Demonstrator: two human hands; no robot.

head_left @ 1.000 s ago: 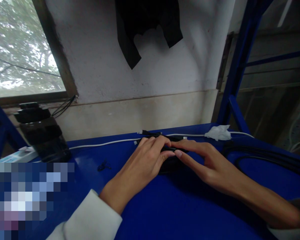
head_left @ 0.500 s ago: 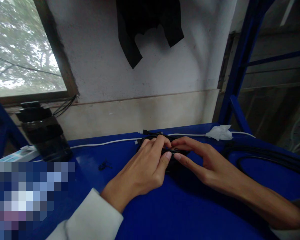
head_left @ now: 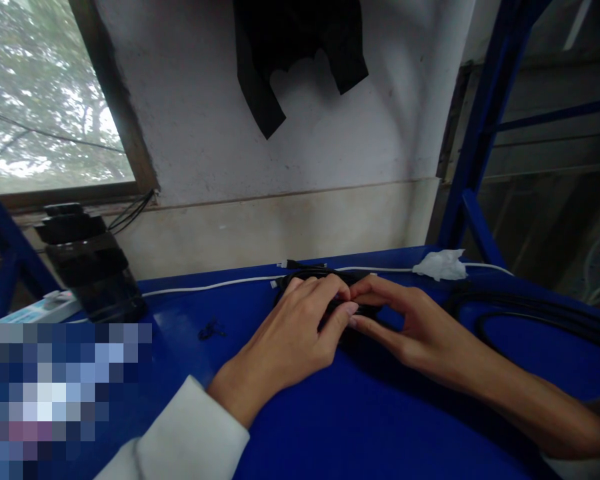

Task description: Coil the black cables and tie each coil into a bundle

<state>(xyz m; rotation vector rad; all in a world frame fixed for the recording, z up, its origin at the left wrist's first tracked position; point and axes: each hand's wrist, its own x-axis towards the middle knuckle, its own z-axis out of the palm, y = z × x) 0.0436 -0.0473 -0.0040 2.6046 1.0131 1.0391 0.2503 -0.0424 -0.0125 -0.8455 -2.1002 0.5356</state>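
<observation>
A coiled bundle of black cable lies on the blue table, mostly covered by my hands. My left hand is closed over the bundle from the left, thumb and index finger pinched at its middle. From the right, my right hand pinches thumb against fingers at the same spot, its fingertips touching those of the left. Whatever thin piece sits between the right fingertips is hidden. White-tipped plug ends of the cable stick out behind my left hand. Small black twisted ties lie to the left.
A dark bottle and a white power strip stand at the left. Along the back runs a white cord, passing crumpled white plastic. Thick black cable loops lie at the right. A blue frame post rises behind.
My left hand's fingertips have shifted slightly right and now meet the right hand's. The gap between them, where black cable showed, has closed.
</observation>
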